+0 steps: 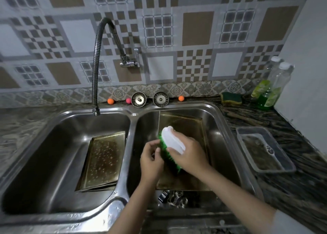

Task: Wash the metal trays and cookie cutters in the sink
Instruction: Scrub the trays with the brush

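1. Double steel sink (134,113) set in a dark marbled table (292,184); flexible faucet (96,66) hangs over the L basin
2. R hand (187,152) grips a white-backed scrub brush (172,142) w/ green bristles, fingers curled over its top, above the R basin
3. L hand (151,158) sits just beside the bristles, fingers curled & pinching sth small against them; too hidden to tell what
4. Metal tray (187,122) lies in the R basin under both hands, far edge tilted up on the back wall
5. 2nd tray (104,159) leans in the L basin vs the divider, wet w/ droplets, more edges stacked under it
6. Cookie cutters (175,199) piled at the R basin's near edge, shapes blurry
7. On the rim at back: 2 strainer plugs (138,99), small orange & pink balls
8. R of sink on the table: clear tub (265,150), green-yellow sponge (231,98), bottles (272,85) in the corner
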Demonstrator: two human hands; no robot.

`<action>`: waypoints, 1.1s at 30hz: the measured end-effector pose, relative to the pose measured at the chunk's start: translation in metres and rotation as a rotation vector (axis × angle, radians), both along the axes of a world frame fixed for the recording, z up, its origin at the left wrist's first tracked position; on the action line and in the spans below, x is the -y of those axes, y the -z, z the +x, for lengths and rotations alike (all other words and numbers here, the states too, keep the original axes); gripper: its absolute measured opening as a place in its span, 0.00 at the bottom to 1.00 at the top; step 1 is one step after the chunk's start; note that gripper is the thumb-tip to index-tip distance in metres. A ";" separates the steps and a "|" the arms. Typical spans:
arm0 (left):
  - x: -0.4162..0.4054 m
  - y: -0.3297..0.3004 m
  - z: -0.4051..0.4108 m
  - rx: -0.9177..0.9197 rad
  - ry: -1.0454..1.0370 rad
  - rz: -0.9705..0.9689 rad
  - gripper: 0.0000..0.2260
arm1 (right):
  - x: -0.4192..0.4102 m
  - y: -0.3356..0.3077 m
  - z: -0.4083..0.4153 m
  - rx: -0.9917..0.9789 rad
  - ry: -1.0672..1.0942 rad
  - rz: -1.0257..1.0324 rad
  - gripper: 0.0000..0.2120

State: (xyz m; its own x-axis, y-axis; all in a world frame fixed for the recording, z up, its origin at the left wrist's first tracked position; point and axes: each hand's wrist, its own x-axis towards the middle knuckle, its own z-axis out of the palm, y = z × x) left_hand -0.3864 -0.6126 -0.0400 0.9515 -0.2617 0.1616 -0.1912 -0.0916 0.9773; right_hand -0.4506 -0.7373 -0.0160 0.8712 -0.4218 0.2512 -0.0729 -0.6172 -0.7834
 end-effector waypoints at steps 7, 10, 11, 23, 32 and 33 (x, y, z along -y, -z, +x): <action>0.001 -0.010 -0.011 0.077 0.095 -0.009 0.11 | 0.025 -0.013 0.010 0.058 0.263 0.112 0.30; -0.002 -0.015 0.004 0.045 0.044 -0.051 0.12 | -0.011 -0.011 -0.012 0.094 0.033 0.099 0.31; -0.006 -0.016 0.009 0.039 0.033 -0.053 0.12 | -0.004 -0.011 -0.017 0.092 0.028 0.075 0.31; -0.014 -0.024 -0.004 0.095 0.127 -0.037 0.12 | 0.032 -0.016 -0.006 0.108 0.163 0.035 0.31; -0.016 -0.021 -0.014 0.117 0.173 0.029 0.12 | 0.021 -0.016 0.010 0.163 0.176 0.037 0.30; -0.016 -0.021 -0.017 0.119 0.180 0.043 0.12 | 0.027 -0.018 0.014 0.151 0.232 0.044 0.30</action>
